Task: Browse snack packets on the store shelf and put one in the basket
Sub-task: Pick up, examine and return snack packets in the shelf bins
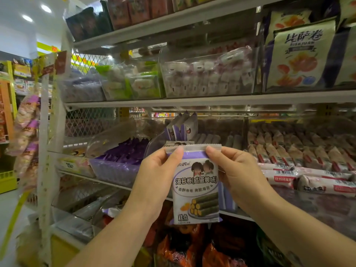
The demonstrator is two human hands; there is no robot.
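A white and purple snack packet (196, 187) with a picture of seaweed rolls hangs upright in front of the middle shelf. My left hand (158, 172) pinches its top left corner and my right hand (235, 170) pinches its top right corner. Behind it, more packets of the same kind (183, 126) stand in a clear bin. No basket is in view.
The store shelf (212, 100) holds clear bins of wrapped sweets (210, 74), purple packets (125, 151), brown sachets (300, 149) and long pink-white bars (308, 178). Big cream bags (300, 54) stand at upper right. Orange packets (183, 247) fill the bottom shelf. An aisle opens at left.
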